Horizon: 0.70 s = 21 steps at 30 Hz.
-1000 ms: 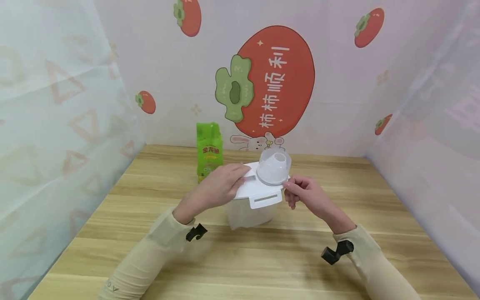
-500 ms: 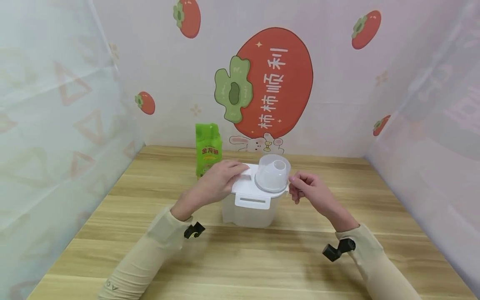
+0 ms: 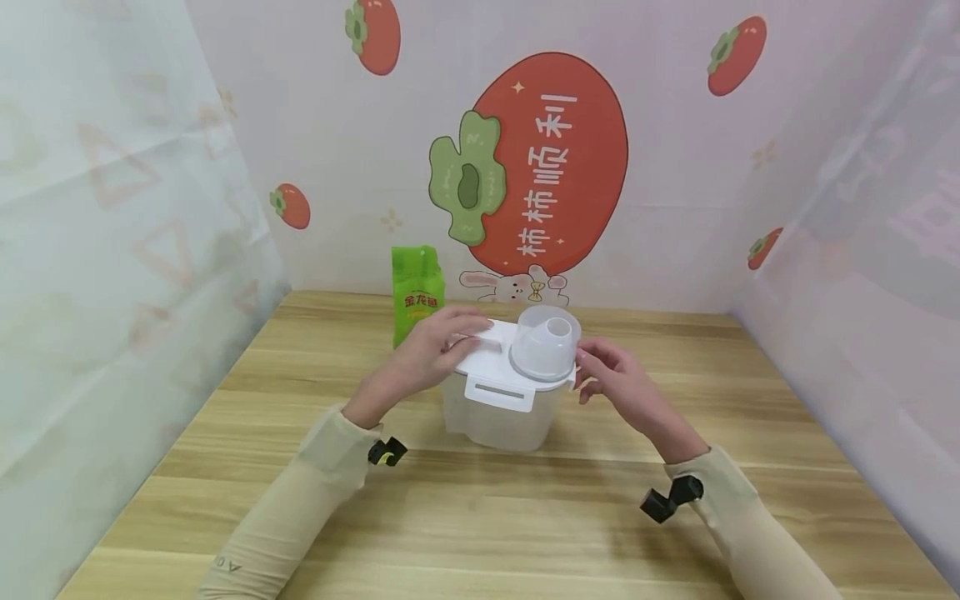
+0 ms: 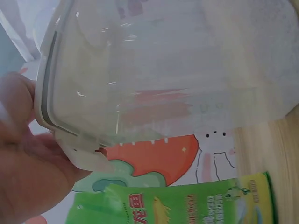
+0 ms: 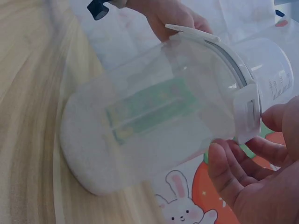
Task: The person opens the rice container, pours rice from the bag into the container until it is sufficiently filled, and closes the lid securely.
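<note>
A translucent plastic storage container [image 3: 506, 421] stands on the table under a white lid [image 3: 491, 362]. A clear measuring cup [image 3: 546, 346] sits upside down on the lid's right part. The front clasp [image 3: 498, 393] sticks outward. My left hand [image 3: 431, 346] lies over the lid's left end, thumb and fingers on either side of its raised handle [image 3: 483, 342]. With the right hand [image 3: 618, 383], I pinch the clasp [image 5: 247, 114] at the lid's right end: the thumb is at its upper edge, the curled fingertips beneath it. Another clasp [image 4: 81, 154] juts out beside the left hand.
A green bag [image 3: 416, 292] with printed lettering stands behind the container, to the left. The wood-grain table [image 3: 540, 525] extends forward and to both sides. A printed cloth wall [image 3: 675, 208] rises at the back, with more cloth at either side.
The container has turned, its front clasp swinging left, and it sits straighter than one second ago. My left hand has shifted slightly left and back; the right has stayed at the right end.
</note>
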Tool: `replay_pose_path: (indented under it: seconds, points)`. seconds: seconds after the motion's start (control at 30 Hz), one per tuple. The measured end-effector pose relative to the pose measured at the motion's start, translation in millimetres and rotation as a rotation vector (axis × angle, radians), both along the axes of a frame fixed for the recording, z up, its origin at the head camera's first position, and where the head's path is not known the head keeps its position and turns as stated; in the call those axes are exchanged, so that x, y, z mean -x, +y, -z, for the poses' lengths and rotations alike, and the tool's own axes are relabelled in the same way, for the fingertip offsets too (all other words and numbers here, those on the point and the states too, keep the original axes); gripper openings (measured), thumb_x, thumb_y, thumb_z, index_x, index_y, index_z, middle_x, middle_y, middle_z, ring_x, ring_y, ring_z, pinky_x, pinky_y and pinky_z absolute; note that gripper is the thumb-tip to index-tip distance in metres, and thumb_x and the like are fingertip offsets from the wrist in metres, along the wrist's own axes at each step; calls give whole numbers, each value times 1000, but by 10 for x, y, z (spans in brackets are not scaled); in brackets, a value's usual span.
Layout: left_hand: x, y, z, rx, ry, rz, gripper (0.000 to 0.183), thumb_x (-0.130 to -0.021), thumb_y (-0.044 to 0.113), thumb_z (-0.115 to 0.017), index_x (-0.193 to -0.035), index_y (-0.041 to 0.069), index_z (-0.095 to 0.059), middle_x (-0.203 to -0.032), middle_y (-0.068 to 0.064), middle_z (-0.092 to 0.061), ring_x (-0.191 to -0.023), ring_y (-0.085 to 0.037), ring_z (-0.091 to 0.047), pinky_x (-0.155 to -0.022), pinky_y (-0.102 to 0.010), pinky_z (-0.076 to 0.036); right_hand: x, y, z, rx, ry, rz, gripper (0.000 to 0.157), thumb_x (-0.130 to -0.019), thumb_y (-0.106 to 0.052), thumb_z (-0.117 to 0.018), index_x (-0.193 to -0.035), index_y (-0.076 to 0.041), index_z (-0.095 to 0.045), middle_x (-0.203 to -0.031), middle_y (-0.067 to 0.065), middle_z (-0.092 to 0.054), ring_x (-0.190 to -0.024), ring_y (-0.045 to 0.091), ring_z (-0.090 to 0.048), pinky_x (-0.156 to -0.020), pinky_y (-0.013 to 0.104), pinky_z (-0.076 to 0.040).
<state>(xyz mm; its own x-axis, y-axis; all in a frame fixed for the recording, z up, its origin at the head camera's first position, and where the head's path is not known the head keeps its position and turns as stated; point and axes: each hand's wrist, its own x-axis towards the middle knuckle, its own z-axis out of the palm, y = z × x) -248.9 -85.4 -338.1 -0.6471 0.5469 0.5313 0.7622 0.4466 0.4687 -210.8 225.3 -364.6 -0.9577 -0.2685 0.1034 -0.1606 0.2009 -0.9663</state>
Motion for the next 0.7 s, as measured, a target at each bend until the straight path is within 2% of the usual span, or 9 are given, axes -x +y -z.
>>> replay_pose_path:
  seconds: [0.13, 0.23, 0.4, 0.5, 0.57, 0.7]
  points:
    - [41, -54, 63, -71, -130, -54, 46, -94, 23, -65, -134, 5, -53, -135, -13, -56, -126, -27, -52, -107, -45, -45, -12, -20, 27, 47, -7, -27, 25, -102, -26, -52, -114, -5, -57, -92, 0, -63, -79, 16, -63, -64, 28, -59]
    - [72, -121, 130, -124, -284, -59, 58, -95, 33, -64, -141, 6, -43, -141, -14, -50, -132, -27, -48, -113, -45, -39, -9, -26, 54, 81, -13, -37, 18, -102, -26, -52, -109, -10, -59, -90, -1, -62, -77, 17, -63, -64, 27, -58]
    - [148, -269, 264, -191, -531, 13, 72, -96, 46, -58, -151, 13, -24, -153, -14, -36, -140, -32, -40, -112, -50, -39, 14, -23, 94, 138, -7, -78, 15, -103, -25, -51, -105, -12, -59, -86, -1, -61, -73, 16, -61, -64, 26, -57]
    - [188, -354, 332, -217, -638, 93, 82, -95, 53, -54, -155, 16, -10, -155, -19, -32, -142, -36, -37, -111, -53, -39, 44, -16, 128, 212, -11, -128, 14, -103, -22, -49, -104, -13, -60, -84, -2, -59, -71, 13, -60, -64, 25, -57]
    - [196, -392, 359, -229, -716, 148, 92, -91, 60, -53, -156, 19, -2, -156, -20, -29, -144, -36, -35, -112, -53, -37, 64, -16, 155, 271, -20, -170, 13, -104, -20, -48, -102, -14, -59, -82, -2, -58, -70, 11, -60, -64, 24, -56]
    - [195, -413, 395, -156, -778, 217, 110, -80, 73, -55, -157, 22, 5, -159, -16, -23, -144, -36, -33, -114, -52, -35, 94, -10, 201, 367, -38, -247, 15, -104, -17, -45, -100, -14, -59, -82, -3, -57, -71, 10, -59, -64, 22, -54]
